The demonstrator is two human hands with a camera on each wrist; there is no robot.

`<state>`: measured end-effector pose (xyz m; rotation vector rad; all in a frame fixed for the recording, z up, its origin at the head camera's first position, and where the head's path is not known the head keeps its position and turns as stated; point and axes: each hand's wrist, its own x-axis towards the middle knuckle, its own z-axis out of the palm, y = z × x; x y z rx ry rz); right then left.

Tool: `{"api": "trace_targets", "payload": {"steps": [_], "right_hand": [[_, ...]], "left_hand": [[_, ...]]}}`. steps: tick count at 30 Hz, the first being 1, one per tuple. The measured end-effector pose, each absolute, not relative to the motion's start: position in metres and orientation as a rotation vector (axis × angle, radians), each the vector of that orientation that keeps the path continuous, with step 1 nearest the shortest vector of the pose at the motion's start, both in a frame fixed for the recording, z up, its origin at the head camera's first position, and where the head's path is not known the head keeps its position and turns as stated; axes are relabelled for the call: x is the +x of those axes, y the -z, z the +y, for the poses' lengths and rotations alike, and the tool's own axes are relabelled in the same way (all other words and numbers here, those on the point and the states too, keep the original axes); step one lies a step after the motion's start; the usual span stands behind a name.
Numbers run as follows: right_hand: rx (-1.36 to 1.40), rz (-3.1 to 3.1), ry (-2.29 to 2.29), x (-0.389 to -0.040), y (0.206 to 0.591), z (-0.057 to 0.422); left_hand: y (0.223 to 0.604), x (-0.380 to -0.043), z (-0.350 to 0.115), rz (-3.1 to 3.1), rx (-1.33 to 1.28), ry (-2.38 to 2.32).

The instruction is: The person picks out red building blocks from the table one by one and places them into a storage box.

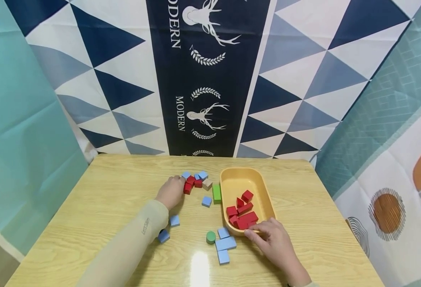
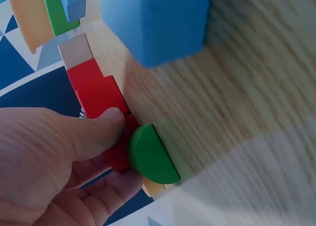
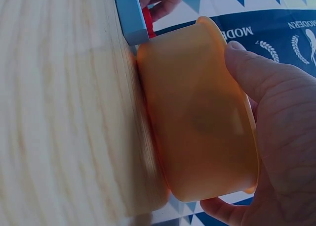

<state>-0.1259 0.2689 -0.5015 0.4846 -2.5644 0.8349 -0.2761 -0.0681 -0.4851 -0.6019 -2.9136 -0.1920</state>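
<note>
My left hand (image 1: 171, 192) is at the cluster of small blocks towards the back of the table. In the left wrist view its thumb and fingers pinch a red block (image 2: 117, 154), beside a green half-round block (image 2: 153, 157). More red blocks (image 2: 101, 95) and a plain wooden block (image 1: 207, 183) adjoin it in a row. My right hand (image 1: 276, 243) grips the near right corner of the yellow bin (image 1: 237, 181) by its rim. Several red blocks (image 1: 248, 217) lie inside that bin, mostly at the near end. The fingertips over the rim are partly hidden.
A green rectangular block (image 1: 216, 193) stands against the bin's left side. Three blue blocks (image 1: 226, 243) and a green cylinder (image 1: 211, 237) lie before the bin. Other blue blocks (image 1: 174, 221) are near the left sleeve. A patterned cloth (image 1: 210, 79) hangs behind the table.
</note>
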Motion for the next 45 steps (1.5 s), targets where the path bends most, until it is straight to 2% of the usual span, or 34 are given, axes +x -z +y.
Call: {"api": "trace_targets", "payload": {"steps": [8, 14, 20, 25, 37, 45], "right_hand": [[0.484, -2.586, -0.817, -0.126, 0.502, 0.269], [0.474, -2.585, -0.818, -0.126, 0.502, 0.272], [0.552, -2.514, -0.829, -0.128, 0.504, 0.268], [0.606, -2.472, -0.829, -0.129, 0.505, 0.266], [0.573, -2.495, -0.813, -0.128, 0.503, 0.267], [0.57, -2.507, -0.806, -0.128, 0.504, 0.269]], "left_hand": [[0.459, -0.267, -0.063, -2.853, -0.603, 0.197], [0.433, -0.241, -0.01, -2.789, -0.877, 0.552], [0.443, -0.205, 0.052, -2.774, -1.168, 0.625], [0.46, -0.197, 0.08, -2.742, -1.299, 0.535], [0.473, -0.208, 0.093, -2.832, -1.158, 0.51], [0.476, -0.201, 0.094, -2.821, -1.028, 0.557]]}}
